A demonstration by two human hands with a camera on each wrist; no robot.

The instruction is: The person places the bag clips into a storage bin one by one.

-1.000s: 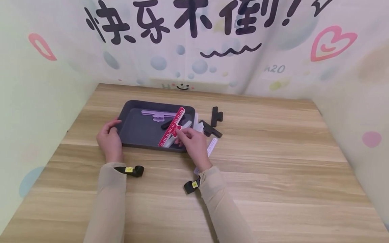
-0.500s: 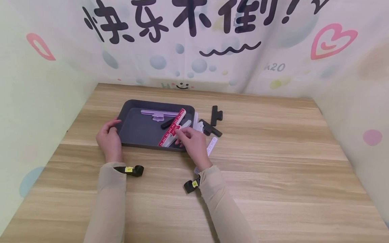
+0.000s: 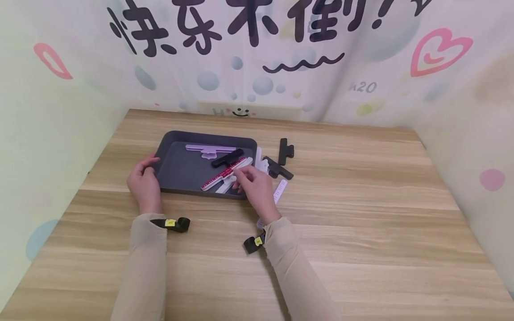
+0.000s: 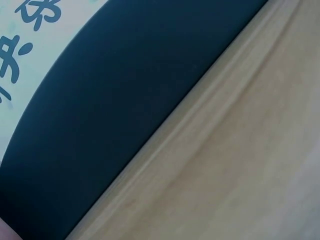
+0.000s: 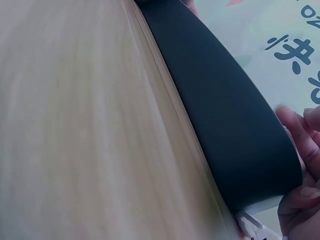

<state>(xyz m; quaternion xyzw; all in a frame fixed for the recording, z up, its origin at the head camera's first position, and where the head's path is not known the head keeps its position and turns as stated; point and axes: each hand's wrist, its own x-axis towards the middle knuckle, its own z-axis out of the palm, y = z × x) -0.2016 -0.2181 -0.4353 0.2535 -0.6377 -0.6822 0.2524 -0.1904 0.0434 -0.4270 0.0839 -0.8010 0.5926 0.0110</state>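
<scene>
In the head view a dark grey rectangular tray stands on the table. My left hand holds its left side, fingertips at the rim. Over the tray's right part, my right hand pinches a red and white ruler-style clip between thumb and fingers. Below the red clip lies a white clip, partly covered. A black clip and a lilac clip lie farther back in the tray. The right wrist view shows right-hand fingers around the tray's corner.
Right of the tray lie two black clips, one upright in view and one slanted. A pale lilac clip sits against the tray's right wall. Another lilac ruler-style clip is partly behind the right hand. A printed backdrop stands behind the table.
The red clip has turned in my right fingers and now slants lower across the tray, uncovering more of the black clip behind it. The left hand and tray stay in place.
</scene>
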